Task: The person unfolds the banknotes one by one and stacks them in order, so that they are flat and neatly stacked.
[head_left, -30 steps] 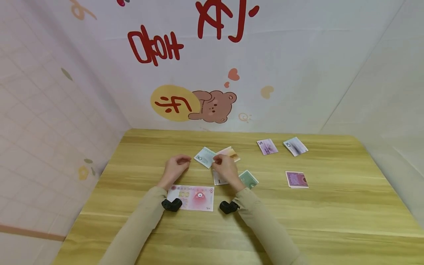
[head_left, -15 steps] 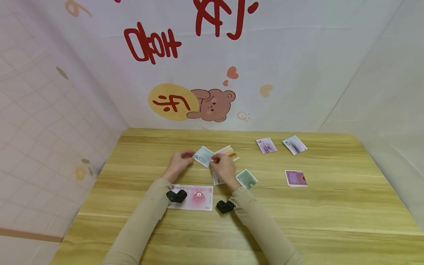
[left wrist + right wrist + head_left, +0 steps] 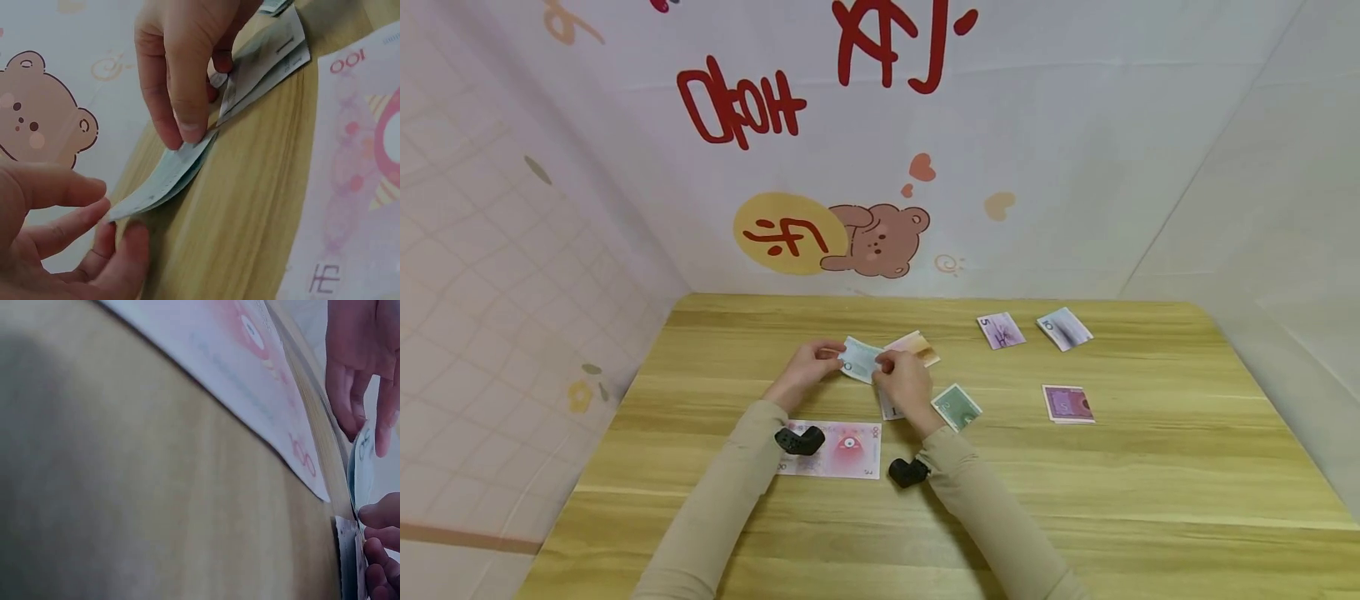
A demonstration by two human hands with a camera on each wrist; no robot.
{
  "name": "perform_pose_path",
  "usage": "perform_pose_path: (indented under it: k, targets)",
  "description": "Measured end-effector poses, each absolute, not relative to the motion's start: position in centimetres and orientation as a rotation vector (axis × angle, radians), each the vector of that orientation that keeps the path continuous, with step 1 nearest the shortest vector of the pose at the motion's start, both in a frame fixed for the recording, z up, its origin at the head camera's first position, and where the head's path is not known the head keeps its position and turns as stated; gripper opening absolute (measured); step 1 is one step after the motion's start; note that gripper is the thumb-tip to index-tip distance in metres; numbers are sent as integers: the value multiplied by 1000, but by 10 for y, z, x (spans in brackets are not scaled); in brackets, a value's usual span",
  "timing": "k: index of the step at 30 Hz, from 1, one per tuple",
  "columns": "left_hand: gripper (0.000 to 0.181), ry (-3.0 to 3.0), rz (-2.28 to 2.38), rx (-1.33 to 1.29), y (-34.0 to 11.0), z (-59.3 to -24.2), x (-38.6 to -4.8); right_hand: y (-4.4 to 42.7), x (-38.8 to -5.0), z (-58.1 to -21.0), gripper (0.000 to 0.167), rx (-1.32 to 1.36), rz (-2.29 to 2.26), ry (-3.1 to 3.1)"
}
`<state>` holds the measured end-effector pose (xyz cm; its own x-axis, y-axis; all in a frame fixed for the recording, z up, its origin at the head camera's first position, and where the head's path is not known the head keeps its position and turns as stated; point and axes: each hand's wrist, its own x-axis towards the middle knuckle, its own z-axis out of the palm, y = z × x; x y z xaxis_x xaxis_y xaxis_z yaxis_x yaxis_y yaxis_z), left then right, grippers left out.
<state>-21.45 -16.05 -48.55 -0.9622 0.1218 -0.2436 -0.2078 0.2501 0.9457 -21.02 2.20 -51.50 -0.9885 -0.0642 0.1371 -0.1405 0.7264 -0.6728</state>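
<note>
Banknote, flat before, now curved

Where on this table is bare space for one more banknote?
Front right of the table, bordered by the right sleeve and the nearer purple note; also left of the left sleeve. The middle is crowded: the left hand and right hand hold the bluish note close to the orange note, the "1" note and the green note.

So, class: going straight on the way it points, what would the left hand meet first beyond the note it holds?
Probably the right hand, pinching the other end of the note; the left hand points roughly along that note, though relative height is unclear.
</note>
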Motion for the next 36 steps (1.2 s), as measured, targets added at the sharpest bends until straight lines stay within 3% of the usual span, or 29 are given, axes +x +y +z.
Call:
perform_pose_path:
  k: [8,21,28,36]
  targets:
    - [27,2137,1948,-123,-157,-493,-214,20,-210,-517,19,181,1097,-2843]
    - [33,2183,2018,-102,-158,-498,-205,28,-206,-510,17,266,1251,-2803]
    - [32,2298,1977,-105,-154,-495,-198,27,-202,-503,17,417,1327,-2664]
    - [30,2460,1935,64,-147,-486,-186,18,-189,-484,15,522,1461,-2525]
